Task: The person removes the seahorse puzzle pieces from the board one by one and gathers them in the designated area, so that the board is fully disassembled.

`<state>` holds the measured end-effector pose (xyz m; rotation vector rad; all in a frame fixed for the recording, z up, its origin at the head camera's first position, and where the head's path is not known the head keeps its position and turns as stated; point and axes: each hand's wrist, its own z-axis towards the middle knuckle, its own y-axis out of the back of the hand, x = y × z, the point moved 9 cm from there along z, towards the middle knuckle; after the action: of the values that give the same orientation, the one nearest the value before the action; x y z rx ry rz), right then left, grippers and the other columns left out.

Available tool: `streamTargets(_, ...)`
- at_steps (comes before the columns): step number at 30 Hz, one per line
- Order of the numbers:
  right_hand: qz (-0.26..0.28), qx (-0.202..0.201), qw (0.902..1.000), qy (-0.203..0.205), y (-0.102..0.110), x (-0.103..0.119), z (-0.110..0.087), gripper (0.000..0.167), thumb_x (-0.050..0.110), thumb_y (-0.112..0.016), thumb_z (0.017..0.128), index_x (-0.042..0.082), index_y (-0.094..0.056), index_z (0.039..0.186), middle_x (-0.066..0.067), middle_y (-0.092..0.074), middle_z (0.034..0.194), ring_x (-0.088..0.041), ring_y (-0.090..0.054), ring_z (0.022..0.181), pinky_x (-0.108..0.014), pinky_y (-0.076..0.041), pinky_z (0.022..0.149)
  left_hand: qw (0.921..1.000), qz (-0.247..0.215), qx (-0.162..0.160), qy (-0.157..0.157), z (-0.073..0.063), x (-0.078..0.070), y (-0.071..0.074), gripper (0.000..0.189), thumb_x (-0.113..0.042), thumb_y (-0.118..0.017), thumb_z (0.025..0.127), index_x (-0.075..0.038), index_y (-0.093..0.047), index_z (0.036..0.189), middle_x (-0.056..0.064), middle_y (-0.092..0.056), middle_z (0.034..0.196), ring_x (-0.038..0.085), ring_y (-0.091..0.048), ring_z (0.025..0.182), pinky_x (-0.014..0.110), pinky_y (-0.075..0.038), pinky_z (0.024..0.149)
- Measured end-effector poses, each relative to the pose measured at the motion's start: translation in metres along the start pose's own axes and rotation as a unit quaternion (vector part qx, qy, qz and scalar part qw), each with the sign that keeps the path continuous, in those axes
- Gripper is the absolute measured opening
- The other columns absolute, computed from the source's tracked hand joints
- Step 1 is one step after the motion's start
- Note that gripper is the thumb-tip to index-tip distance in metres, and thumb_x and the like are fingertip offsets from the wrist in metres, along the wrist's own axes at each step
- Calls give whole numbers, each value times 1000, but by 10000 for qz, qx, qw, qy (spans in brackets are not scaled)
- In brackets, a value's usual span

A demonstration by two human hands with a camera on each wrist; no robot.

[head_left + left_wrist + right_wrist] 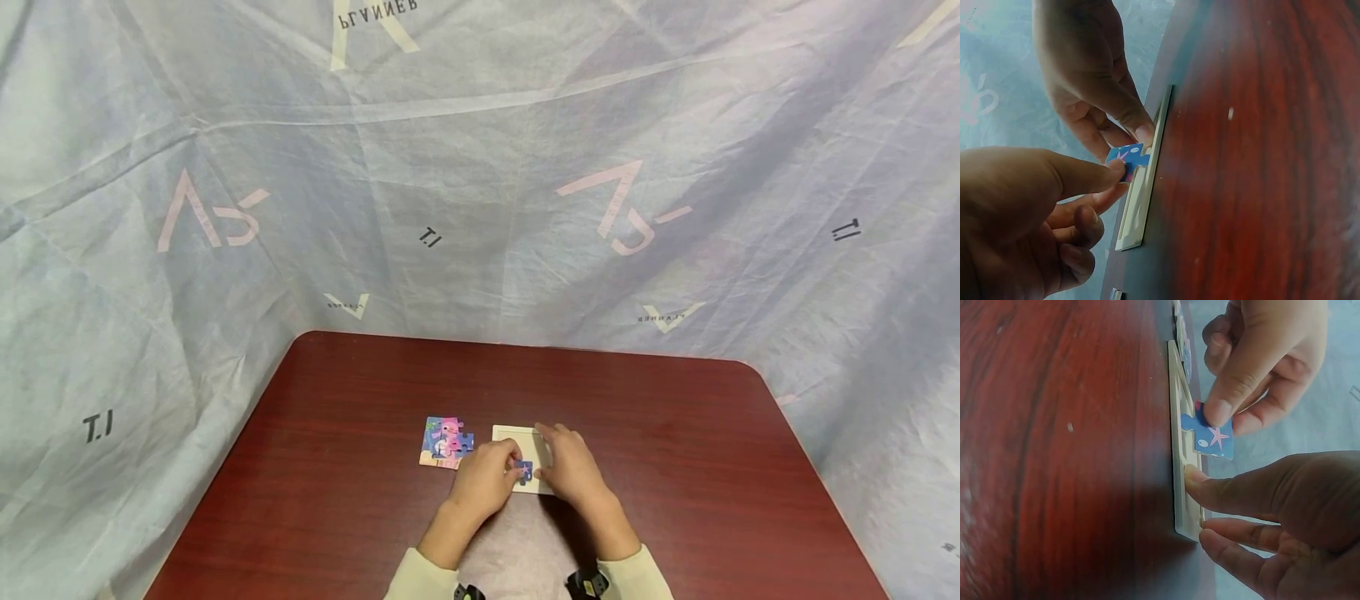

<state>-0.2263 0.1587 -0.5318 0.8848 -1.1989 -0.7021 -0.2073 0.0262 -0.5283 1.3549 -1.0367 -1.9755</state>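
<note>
My left hand [483, 477] pinches a blue jigsaw piece [1215, 442] between thumb and fingers. A pink starfish is printed on the piece. It is tilted up over a shallow, pale puzzle tray [513, 430], whose bare floor shows in the head view. My right hand [573, 468] holds the tray at its right side, thumb on the inner face and fingers at the outer edge, as the right wrist view shows. To the left of the tray lie several joined jigsaw pieces [441, 443] with a pink and blue picture; the left hand is close to their right edge.
The tray and pieces lie on a dark red wood-grain table [337, 517] with rounded far corners. Grey-white printed fabric [480, 167] hangs behind the table and along both sides. Both forearms reach in from the near edge, with dark wrist devices [587, 583] at the cuffs.
</note>
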Motion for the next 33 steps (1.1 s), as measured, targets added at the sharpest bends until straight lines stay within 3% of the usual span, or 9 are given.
streamTargets(7, 14, 18, 10000, -56, 1, -1, 1, 74, 2, -96, 65, -2, -69, 134, -20, -73, 119, -43, -68, 107, -54, -56, 94, 9996, -285, -68, -1, 2, 2, 5, 10, -14, -82, 89, -18, -73, 91, -8, -73, 80, 2, -62, 69, 23, -48, 61)
streamTargets(14, 4, 37, 10000, -45, 3, -1, 0, 73, 3, -96, 65, -2, -69, 133, -22, -73, 121, -44, -68, 109, -55, -55, 96, 9983, -502, -12, 305, 5, 12, 12, 7, -16, -80, 91, -18, -74, 92, -7, -74, 83, 3, -62, 71, 23, -46, 60)
streamTargets(22, 62, 52, 9999, -92, 2, -3, -1, 73, 4, -95, 66, -2, -68, 133, -24, -72, 126, -45, -67, 112, -55, -54, 99, 9973, -527, -249, 451, 5, 24, 23, 7, -16, -80, 90, -19, -74, 93, -10, -70, 78, 1, -58, 69, 22, -45, 60)
streamTargets(33, 87, 87, 9998, -136, 0, -3, -2, 74, 5, -96, 66, -1, -68, 135, -26, -71, 129, -47, -66, 116, -56, -54, 101, 9961, -435, -274, 719, 7, 41, 32, 4, -17, -79, 92, -17, -75, 94, -8, -70, 82, 4, -59, 71, 24, -48, 61)
